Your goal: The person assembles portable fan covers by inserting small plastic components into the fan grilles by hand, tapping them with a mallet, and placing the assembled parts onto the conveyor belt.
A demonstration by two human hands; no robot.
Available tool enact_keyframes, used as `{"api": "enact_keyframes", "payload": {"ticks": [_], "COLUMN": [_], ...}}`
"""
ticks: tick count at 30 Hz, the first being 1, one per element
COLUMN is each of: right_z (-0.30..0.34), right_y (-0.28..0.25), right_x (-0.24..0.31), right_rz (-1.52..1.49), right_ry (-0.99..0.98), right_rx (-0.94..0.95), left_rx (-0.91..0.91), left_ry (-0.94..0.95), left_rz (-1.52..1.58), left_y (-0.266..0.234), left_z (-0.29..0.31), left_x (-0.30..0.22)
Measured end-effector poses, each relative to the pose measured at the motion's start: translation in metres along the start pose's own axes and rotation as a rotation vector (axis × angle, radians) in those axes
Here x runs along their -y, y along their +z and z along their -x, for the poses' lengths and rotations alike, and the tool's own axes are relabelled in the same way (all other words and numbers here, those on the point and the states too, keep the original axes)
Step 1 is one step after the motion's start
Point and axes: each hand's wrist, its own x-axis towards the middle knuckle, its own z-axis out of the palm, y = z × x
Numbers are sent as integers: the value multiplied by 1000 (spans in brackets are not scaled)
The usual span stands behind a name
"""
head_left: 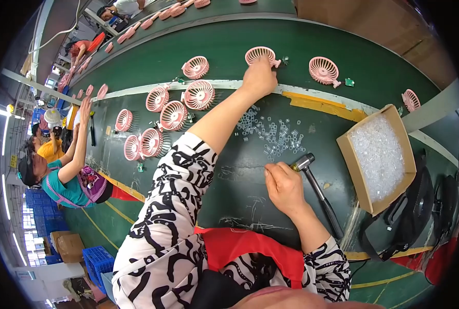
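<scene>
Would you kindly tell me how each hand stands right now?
Left hand: on a pink fan housing; grip cannot be told.
Right hand: curled beside the hammer; any contents hidden.

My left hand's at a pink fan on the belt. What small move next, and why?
Probably draw that fan toward the bench with the left hand: the hand is at its rim, the right hand is beside the hammer, and loose clear pieces lie between.
</scene>
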Motion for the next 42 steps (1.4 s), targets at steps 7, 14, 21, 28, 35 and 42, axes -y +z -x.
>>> {"api": "enact_keyframes", "payload": {"ticks": [7, 14, 21, 28, 35, 42], "right_z": [-3, -6, 2, 6, 22, 46], "right_y": [-3, 0, 3, 5, 8, 12], "right_x": [-6, -4, -14, -15, 48, 48], "right_rz": [-31, -113, -207, -231, -267, -305], "right_ry": [-4, 14, 80, 213, 310, 377], "right_rx": [-15, -49, -115, -48, 197, 70], "left_rx": [-193, -236, -172, -129, -104, -62], "left_ry": [175, 329, 428, 296, 330, 321], "left_rz": [209, 357, 121, -12, 250, 371], "left_y": [12, -60, -106, -101, -80, -73], "left_z": [13, 95, 239, 316, 306, 309], "left_x": [0, -29, -25, -19, -12, -21]}}
